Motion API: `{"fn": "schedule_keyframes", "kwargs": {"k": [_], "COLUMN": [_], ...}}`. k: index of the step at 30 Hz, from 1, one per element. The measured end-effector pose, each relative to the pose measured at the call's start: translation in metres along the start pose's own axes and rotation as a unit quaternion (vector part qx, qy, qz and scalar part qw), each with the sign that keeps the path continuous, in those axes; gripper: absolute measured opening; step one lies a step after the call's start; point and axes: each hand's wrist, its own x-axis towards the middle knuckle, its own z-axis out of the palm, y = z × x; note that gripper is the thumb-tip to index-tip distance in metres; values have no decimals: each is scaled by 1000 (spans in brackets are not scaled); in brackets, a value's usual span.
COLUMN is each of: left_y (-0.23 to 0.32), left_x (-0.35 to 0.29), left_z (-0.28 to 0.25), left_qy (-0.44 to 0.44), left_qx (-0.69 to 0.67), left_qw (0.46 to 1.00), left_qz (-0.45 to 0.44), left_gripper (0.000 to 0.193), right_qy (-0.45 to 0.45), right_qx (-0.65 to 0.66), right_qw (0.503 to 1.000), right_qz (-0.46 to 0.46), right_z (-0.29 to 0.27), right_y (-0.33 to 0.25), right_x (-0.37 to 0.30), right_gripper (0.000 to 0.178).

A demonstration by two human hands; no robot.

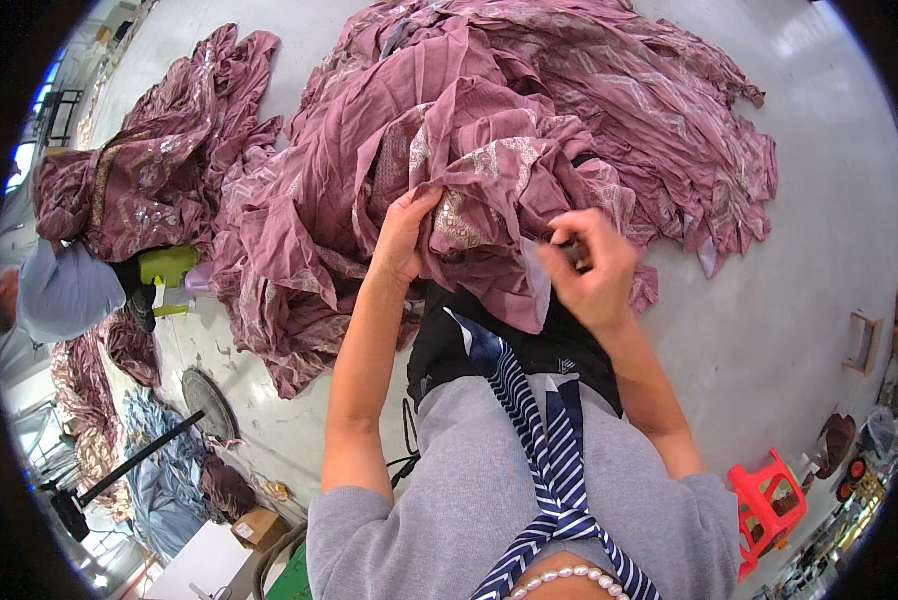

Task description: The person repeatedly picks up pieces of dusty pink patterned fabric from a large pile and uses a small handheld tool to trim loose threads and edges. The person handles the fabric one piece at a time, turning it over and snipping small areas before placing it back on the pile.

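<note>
A large heap of mauve cloth (pixel 439 140) with silvery patterned bands spreads over the floor in front of me and up onto my lap. My left hand (pixel 402 237) is closed on a fold of this cloth, thumb and fingers pinching its edge. To the right, my right hand (pixel 594 265) is raised with curled fingers around a small dark object, blurred and too hidden to name. A paler cloth corner (pixel 536 285) hangs just beside those fingers, and I cannot tell whether they touch it.
At the left, another person in a light blue garment (pixel 64 290) is beside a mauve cloth bundle (pixel 159 170). Lower left are a black round stand base (pixel 210 405), light blue cloth (pixel 164 470) and a cardboard box (pixel 260 528). A red plastic stool (pixel 771 508) stands lower right.
</note>
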Motion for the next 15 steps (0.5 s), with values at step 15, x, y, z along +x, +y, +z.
{"fn": "schedule_keyframes", "kwargs": {"k": [15], "left_y": [-50], "left_x": [-65], "left_z": [48], "left_qy": [-12], "left_qx": [316], "left_qw": [906], "left_qz": [281], "left_gripper": [21], "right_qy": [0], "right_qx": [34], "right_qw": [999], "right_qz": [36], "right_z": [12], "right_y": [-8], "right_x": [-24], "right_gripper": [27]}}
